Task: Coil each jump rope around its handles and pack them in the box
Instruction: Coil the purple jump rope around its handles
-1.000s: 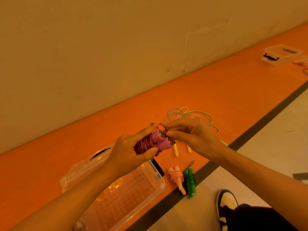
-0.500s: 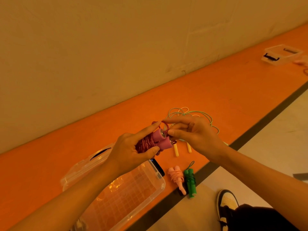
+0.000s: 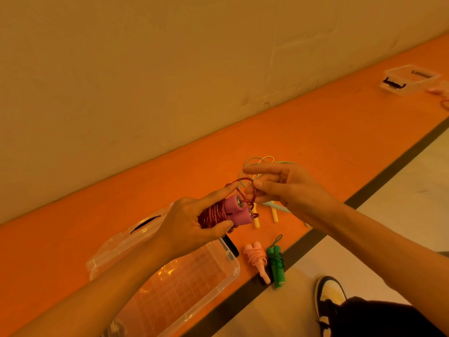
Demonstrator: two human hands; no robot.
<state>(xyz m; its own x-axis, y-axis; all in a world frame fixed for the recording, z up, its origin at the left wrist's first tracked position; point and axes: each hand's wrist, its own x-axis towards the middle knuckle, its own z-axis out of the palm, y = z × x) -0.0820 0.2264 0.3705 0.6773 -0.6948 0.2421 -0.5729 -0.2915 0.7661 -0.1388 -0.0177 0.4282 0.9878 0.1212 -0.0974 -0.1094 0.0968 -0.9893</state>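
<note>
Red rope in left hand.

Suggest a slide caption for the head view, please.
Left hand holds the coiled red jump rope while the right hand pinches its end loop.

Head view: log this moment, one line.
left hand grips coiled red rope | right hand pinches its loop | pink rope, green rope beside box

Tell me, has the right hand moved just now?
Yes. The right hand, pinching the red rope loop, has lifted slightly toward the loose green rope, which stayed put.
</note>
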